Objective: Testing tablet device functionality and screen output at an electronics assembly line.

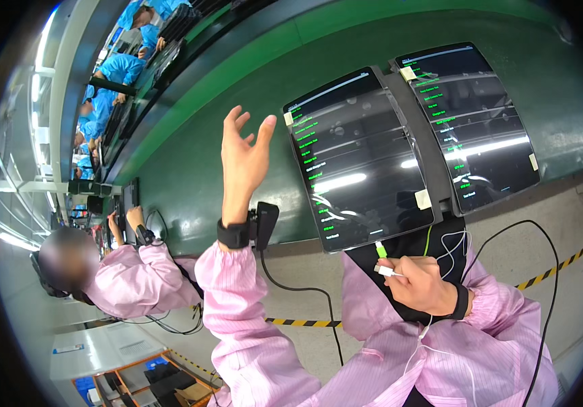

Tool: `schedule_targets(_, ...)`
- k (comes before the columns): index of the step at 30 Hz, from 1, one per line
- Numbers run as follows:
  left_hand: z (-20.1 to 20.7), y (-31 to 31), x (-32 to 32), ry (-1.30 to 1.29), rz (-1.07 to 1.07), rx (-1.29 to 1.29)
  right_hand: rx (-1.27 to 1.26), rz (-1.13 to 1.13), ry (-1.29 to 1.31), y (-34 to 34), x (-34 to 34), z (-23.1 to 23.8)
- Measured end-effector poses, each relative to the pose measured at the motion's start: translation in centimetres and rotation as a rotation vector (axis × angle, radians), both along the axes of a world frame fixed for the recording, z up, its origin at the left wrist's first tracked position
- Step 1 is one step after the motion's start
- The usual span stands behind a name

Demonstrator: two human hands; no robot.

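Observation:
My left hand (244,159) is raised over the green bench, its fingers apart and nothing in them. It is left of a large black tablet (362,156) whose lit screen shows a list of green lines. Just below that tablet's near edge, my right hand (419,283) pinches a white cable plug (384,270). A green-tipped connector (381,249) sits above the plug, close to the tablet's edge; whether it is plugged in, I cannot tell. A second similar tablet (471,129) lies to the right. Both tablets carry small pale stickers, and a dark stand (410,112) shows between them.
The green bench (203,139) runs along the far side. A black cable (305,288) hangs from a black device (264,225) on my left wrist. At left another person in pink (139,278) works at the bench. Workers in blue (111,74) are farther off. Striped tape (549,271) marks the floor.

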State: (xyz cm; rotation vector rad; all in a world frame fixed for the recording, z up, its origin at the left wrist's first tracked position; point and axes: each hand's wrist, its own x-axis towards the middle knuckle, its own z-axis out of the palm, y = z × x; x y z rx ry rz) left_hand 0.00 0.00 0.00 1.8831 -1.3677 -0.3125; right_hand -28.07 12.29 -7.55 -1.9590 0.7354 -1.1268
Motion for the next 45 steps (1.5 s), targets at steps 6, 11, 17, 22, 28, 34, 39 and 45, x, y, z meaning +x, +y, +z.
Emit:
schedule_targets(6,-1.2,-2.8,0.1,-0.062,-0.057,0.078,-0.024,-0.061,0.016,0.2,0.6,-0.5)
schedule_targets(11,-1.9,-4.7,-0.9,-0.166,-0.167,0.015,0.000,-0.111,-0.070,0.3,1.2,-0.6)
schedule_targets(17,-1.4,-4.9,-3.1,-0.073,-0.265,0.230,0.083,-0.135,-0.042,0.8,1.4,-1.0)
schedule_targets(22,-1.0,-4.2,-3.7,-0.089,-0.318,0.202,0.245,-0.156,-0.097,1.3,2.4,-1.4)
schedule_targets(28,-0.5,-3.9,-3.9,-0.092,-0.288,0.283,0.498,-0.181,-0.167,1.1,2.5,-0.7)
schedule_targets(34,0.3,-4.3,-2.4,-0.173,-0.508,0.408,0.424,-0.154,-0.043,-0.1,0.8,0.3)
schedule_targets(39,0.7,-4.3,-1.7,-0.195,-0.647,0.496,0.351,-0.371,-0.214,-0.6,-3.9,0.6)
schedule_targets(45,1.4,-4.4,-2.3,-0.217,-0.610,0.547,0.183,-0.588,-0.016,-1.8,-10.6,0.8)
